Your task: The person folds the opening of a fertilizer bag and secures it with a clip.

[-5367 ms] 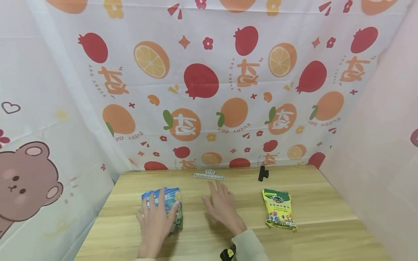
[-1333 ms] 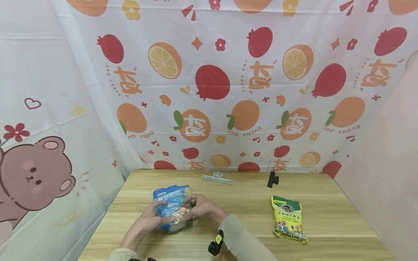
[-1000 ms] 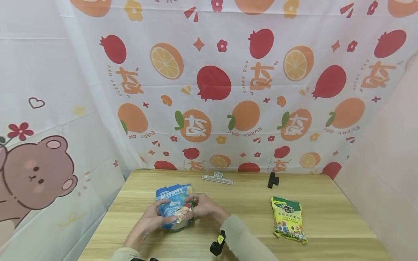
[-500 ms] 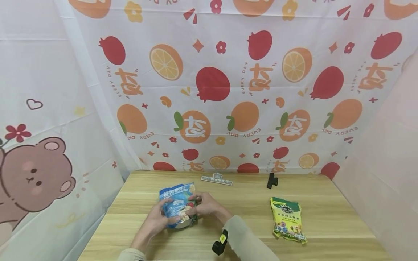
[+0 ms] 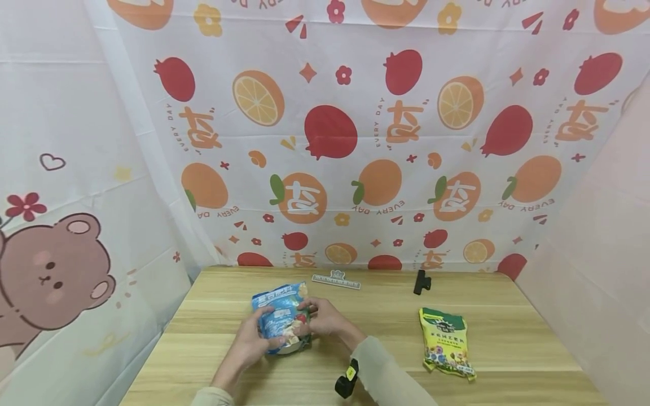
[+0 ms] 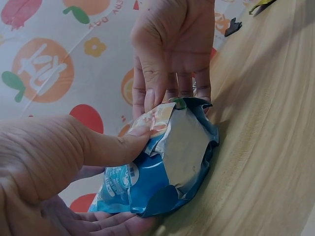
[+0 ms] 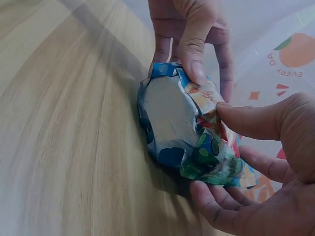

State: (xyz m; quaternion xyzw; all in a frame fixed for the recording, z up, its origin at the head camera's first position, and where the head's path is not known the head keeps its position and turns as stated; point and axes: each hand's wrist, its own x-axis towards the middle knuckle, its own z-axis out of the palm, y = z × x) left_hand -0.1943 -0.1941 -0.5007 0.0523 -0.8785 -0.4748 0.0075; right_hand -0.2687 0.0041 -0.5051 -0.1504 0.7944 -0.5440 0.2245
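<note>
Head view: a person's left hand (image 5: 250, 339) and right hand (image 5: 326, 320) grip a blue printed pouch (image 5: 280, 316) from either side, thumbs on its front (both wrist views show its pale, flat base). The pouch is at the left part of a wood-grain table (image 5: 391, 338). Beyond lies a piano-keyboard clip (image 5: 336, 279); farther right, a black clip (image 5: 421, 282) and, nearer the person, a yellow-and-green flower-printed packet (image 5: 444, 343).

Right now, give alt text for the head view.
A person's left hand and right hand hold a blue packet at a wooden table. A yellow packet lies to the right; a gray clip and black clip lie farther back.
</note>
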